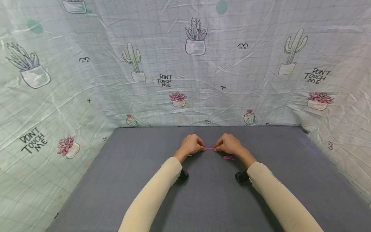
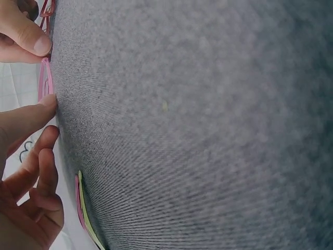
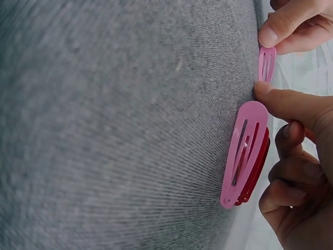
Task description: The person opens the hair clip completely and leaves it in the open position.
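Observation:
A pink snap hair clip spans the gap between both hands over the far part of the grey table. My left hand pinches its wide rounded end between thumb and forefinger. The narrow end is pinched by the thumb and forefinger of my right hand. In the right wrist view, another pink hair clip lies beside my right hand, overlapping a red hair clip. In the left wrist view, a yellow-green hair clip and a pink one lie together below my left hand.
The grey tabletop ends at a hanging cloth printed with cactus drawings at the back and sides. Black wrist devices show under both cream sleeves.

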Action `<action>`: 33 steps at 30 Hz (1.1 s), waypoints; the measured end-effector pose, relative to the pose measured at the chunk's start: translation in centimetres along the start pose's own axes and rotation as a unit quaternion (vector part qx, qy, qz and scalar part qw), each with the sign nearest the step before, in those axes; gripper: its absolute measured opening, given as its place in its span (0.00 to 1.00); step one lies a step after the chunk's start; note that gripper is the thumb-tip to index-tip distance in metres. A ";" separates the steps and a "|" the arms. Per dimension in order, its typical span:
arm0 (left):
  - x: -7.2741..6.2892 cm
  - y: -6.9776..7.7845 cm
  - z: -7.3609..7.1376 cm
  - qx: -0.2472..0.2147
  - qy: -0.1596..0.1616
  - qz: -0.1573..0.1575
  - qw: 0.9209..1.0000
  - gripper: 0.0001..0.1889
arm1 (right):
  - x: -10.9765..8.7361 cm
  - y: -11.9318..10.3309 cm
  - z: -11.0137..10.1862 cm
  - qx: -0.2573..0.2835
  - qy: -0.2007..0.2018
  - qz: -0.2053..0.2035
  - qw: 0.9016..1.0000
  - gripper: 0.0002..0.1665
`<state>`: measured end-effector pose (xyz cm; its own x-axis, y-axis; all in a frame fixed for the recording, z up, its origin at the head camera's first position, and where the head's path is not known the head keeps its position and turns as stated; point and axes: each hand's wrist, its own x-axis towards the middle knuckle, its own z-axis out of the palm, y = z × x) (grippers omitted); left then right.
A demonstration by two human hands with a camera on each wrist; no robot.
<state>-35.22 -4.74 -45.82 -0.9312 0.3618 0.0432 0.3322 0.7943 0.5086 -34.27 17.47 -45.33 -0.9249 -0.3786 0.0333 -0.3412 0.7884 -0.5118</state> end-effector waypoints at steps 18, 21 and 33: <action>0.1 -0.3 -0.2 0.000 -0.006 -0.008 1.000 0.06 | 0.3 -0.4 0.3 -0.005 0.003 0.004 1.000 0.03; 0.1 -0.6 -0.5 -0.010 -0.011 -0.007 1.000 0.07 | 0.3 -0.4 0.1 -0.001 0.002 0.006 1.000 0.04; -1.3 -2.5 -3.3 -0.059 0.008 0.012 0.998 0.08 | 0.5 -1.6 -0.6 0.005 0.025 0.005 1.000 0.07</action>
<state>-35.34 -8.84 -44.30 -0.9262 0.3705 0.0699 0.3348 0.7229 0.6045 -34.25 16.30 -44.02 -0.9359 -0.3450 0.0708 -0.3297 0.7874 -0.5209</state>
